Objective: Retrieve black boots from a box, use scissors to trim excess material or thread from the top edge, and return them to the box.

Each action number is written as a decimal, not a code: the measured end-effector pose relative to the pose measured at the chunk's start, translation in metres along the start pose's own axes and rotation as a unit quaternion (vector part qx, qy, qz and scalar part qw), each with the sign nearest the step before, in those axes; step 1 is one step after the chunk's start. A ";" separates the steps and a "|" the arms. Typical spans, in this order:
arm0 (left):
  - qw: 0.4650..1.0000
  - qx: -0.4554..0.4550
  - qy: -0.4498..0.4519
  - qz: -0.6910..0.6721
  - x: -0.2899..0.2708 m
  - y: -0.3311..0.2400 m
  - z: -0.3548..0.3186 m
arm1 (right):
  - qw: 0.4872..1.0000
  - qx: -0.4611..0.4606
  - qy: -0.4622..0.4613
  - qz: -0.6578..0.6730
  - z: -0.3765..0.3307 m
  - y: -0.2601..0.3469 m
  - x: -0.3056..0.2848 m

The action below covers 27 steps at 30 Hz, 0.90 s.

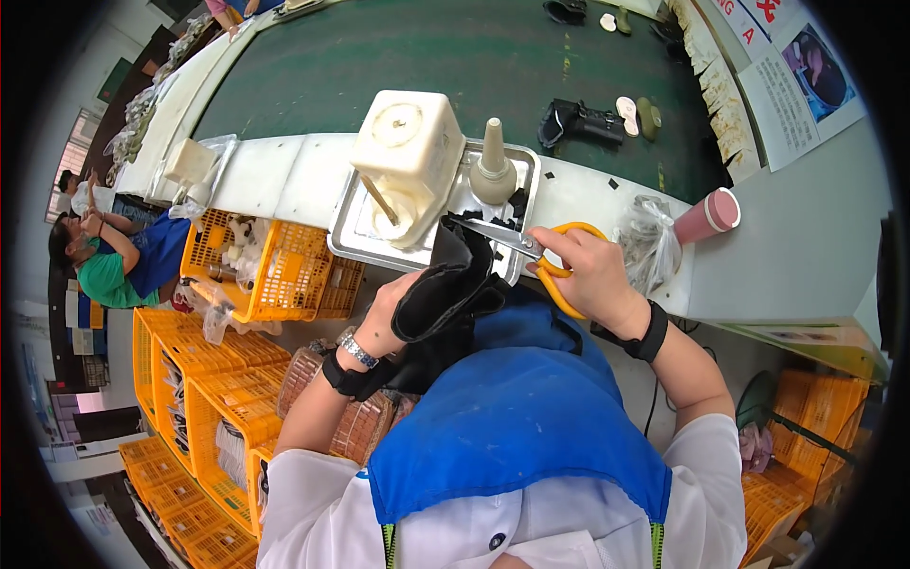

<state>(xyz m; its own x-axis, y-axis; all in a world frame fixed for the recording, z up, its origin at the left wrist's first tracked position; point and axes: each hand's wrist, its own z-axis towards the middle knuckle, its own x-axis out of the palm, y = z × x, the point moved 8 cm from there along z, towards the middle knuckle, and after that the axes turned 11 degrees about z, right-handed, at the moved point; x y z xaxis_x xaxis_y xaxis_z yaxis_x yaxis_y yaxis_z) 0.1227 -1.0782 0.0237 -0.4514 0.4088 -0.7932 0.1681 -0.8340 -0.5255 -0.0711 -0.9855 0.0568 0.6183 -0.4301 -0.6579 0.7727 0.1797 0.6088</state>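
My left hand [381, 318] is closed around a black boot upper [441, 296], holding it up at the near edge of a metal tray [346, 242]. My right hand [595, 283] grips scissors [561, 275] with orange-yellow handles. Their blades point left and reach the top edge of the boot upper; whether they are closed on it I cannot tell. Small black scraps [517, 201] lie in the tray. Behind the upper stand a cream plastic container [422, 142] with a stick in its opening and a cone-nozzled bottle [493, 175].
A green conveyor belt [379, 57] carries a black boot [583, 125] and soles [648, 119]. At right are a plastic bag [649, 251] and a pink cup [706, 218]. Orange crates [251, 408] stack at left, near a seated person [118, 251].
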 end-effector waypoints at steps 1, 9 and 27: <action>1.000 0.000 0.001 -0.001 0.001 0.001 0.000 | 1.000 0.001 0.000 0.000 -0.001 0.000 0.000; 0.999 0.019 0.031 -0.007 0.006 -0.002 0.002 | 0.999 -0.009 -0.033 -0.043 -0.002 0.007 -0.007; 0.996 -0.027 0.020 -0.078 0.008 0.005 -0.002 | 0.998 0.028 0.008 0.062 -0.005 0.001 -0.004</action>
<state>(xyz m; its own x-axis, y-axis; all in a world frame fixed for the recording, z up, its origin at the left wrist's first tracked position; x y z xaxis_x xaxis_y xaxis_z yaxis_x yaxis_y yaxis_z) 0.1215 -1.0786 0.0146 -0.4398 0.5472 -0.7122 0.1473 -0.7383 -0.6582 -0.0717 -0.9796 0.0578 0.7115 -0.3936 -0.5821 0.6807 0.1805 0.7099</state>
